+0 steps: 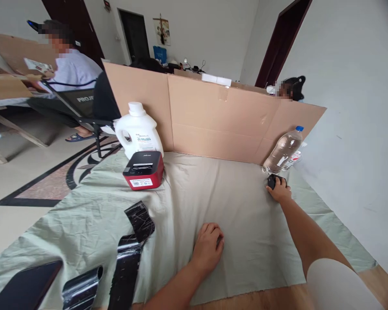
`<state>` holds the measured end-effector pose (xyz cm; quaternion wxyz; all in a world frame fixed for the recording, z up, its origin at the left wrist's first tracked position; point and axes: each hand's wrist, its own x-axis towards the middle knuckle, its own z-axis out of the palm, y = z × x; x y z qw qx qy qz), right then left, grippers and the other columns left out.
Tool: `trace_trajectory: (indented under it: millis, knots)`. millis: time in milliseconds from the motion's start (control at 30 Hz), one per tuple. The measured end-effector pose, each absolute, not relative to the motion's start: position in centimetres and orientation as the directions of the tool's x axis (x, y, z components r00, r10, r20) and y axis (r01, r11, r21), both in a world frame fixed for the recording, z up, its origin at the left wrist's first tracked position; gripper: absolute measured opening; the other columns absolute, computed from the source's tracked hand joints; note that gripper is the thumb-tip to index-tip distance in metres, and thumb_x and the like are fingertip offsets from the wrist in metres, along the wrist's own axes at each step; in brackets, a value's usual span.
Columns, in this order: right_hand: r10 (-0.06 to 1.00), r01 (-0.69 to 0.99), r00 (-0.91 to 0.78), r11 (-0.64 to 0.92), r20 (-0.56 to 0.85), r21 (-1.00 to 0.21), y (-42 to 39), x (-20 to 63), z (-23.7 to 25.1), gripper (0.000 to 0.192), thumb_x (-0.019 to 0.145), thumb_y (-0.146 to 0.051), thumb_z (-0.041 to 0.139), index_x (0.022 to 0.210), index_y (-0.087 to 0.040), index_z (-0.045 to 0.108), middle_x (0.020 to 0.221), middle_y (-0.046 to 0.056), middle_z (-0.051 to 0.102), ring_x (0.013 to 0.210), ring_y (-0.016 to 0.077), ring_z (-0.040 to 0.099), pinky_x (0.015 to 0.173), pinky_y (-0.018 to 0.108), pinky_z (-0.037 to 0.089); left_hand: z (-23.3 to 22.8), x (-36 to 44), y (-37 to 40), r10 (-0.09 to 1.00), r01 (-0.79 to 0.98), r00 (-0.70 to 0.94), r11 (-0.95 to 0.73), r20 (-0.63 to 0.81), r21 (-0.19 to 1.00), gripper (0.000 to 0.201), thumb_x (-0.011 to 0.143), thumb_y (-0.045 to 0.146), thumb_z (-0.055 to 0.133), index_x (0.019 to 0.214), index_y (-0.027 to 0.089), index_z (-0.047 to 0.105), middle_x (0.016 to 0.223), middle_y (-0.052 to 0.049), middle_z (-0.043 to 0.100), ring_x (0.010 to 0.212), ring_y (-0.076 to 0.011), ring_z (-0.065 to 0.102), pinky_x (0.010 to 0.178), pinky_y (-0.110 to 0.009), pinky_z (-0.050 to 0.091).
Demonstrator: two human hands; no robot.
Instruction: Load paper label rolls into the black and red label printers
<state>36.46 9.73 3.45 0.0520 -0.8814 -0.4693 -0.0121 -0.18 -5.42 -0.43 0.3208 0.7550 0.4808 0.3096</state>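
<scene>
The right hand point(280, 189) grasps a small black object point(271, 181), possibly a cap, beside the water bottle point(283, 150). The left hand point(208, 247) rests loosely curled on the cloth point(213, 193), holding nothing.

hands: your left hand point(208, 246) and right hand point(280, 190) were bare, no gloves, rings or watch visible | forearms: both were uncovered to the frame edge | sleeves: a pale, whitish short sleeve point(338, 285) covered your right upper arm; none showed on your left
</scene>
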Motion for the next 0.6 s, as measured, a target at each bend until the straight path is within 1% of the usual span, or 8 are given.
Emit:
trace_trajectory:
  millis: [133,200,267,333,433,500,567,600]
  knots:
    - [0.84,0.851,0.525,-0.523,0.142,-0.052,10.4,32.8,4.5,0.066,0.089,-0.045,0.046,0.145,-0.011,0.038,0.156,0.022,0.022,0.145,0.0442,0.013,0.111,0.062,0.017,-0.4,-0.2,-6.1,0.928,0.508,0.355,-0.293,0.113,0.81,0.009,0.078,0.021,0.059,0.084,0.021,0.066,0.108,-0.011,0.063,0.11,-0.0312,0.053,0.096,-0.049,0.043]
    - [0.896,0.906,0.416,-0.394,0.156,-0.151,11.5,29.2,5.4,0.064,0.087,-0.042,0.05,0.141,-0.008,0.043,0.157,0.023,0.022,0.146,0.0441,0.007,0.113,0.063,0.01,-0.5,-0.8,-6.6,0.9,0.458,0.426,-0.301,0.09,0.836,0.018,0.079,0.032,0.064,0.093,0.023,0.068,0.112,-0.011,0.063,0.112,-0.0317,0.055,0.096,-0.048,0.045]
    - [0.961,0.925,0.253,-0.207,0.111,-0.319,12.9,24.2,6.2,0.065,0.084,-0.043,0.055,0.138,-0.007,0.047,0.155,0.025,0.026,0.146,0.0443,0.012,0.113,0.063,0.01,-0.2,-2.1,-6.6,0.864,0.404,0.489,-0.344,0.118,0.848,0.036,0.078,0.047,0.066,0.106,0.025,0.067,0.118,-0.012,0.062,0.113,-0.0316,0.057,0.095,-0.046,0.047]
    - [0.995,0.896,0.075,-0.037,0.069,-0.443,14.1,18.3,6.5,0.063,0.083,-0.046,0.058,0.135,-0.011,0.051,0.15,0.023,0.038,0.142,0.0393,0.028,0.114,0.057,0.021,1.0,-4.5,-5.4,0.872,0.393,0.439,-0.401,0.215,0.827,0.049,0.077,0.057,0.065,0.116,0.026,0.064,0.129,-0.013,0.058,0.119,-0.033,0.054,0.098,-0.047,0.046]
    - [0.982,0.809,-0.171,0.183,0.073,-0.558,15.2,8.7,5.8,0.061,0.08,-0.045,0.062,0.135,-0.018,0.052,0.143,0.015,0.051,0.131,0.0288,0.048,0.109,0.045,0.036,4.2,-10.5,-0.8,0.911,0.451,0.099,-0.401,0.401,0.798,0.047,0.082,0.055,0.063,0.117,0.024,0.062,0.137,-0.013,0.052,0.132,-0.034,0.043,0.112,-0.051,0.032]
    - [0.954,0.721,-0.287,0.277,0.09,-0.635,15.3,2.7,4.8,0.066,0.078,-0.045,0.066,0.137,-0.021,0.051,0.138,0.012,0.056,0.123,0.0264,0.057,0.102,0.041,0.045,6.5,-15.6,3.2,0.873,0.453,-0.202,-0.319,0.445,0.833,0.04,0.085,0.047,0.061,0.114,0.02,0.061,0.133,-0.014,0.054,0.138,-0.0317,0.035,0.118,-0.049,0.023]
    - [0.929,0.629,-0.349,0.329,0.122,-0.705,15.1,-2.4,3.9,0.071,0.076,-0.047,0.068,0.139,-0.022,0.049,0.134,0.011,0.06,0.116,0.0256,0.062,0.093,0.038,0.051,7.9,-20.4,6.8,0.814,0.333,-0.491,-0.153,0.31,0.93,0.036,0.085,0.038,0.063,0.115,0.017,0.059,0.141,-0.015,0.047,0.144,-0.0297,0.027,0.12,-0.046,0.018]
    - [0.92,0.579,-0.363,0.348,0.148,-0.737,14.9,-4.5,3.6,0.072,0.076,-0.048,0.069,0.14,-0.021,0.048,0.131,0.012,0.062,0.112,0.0257,0.064,0.088,0.038,0.053,8.3,-22.3,8.2,0.806,0.187,-0.574,-0.045,0.146,0.981,0.034,0.086,0.036,0.061,0.115,0.018,0.058,0.143,-0.014,0.046,0.144,-0.0283,0.029,0.119,-0.045,0.02]
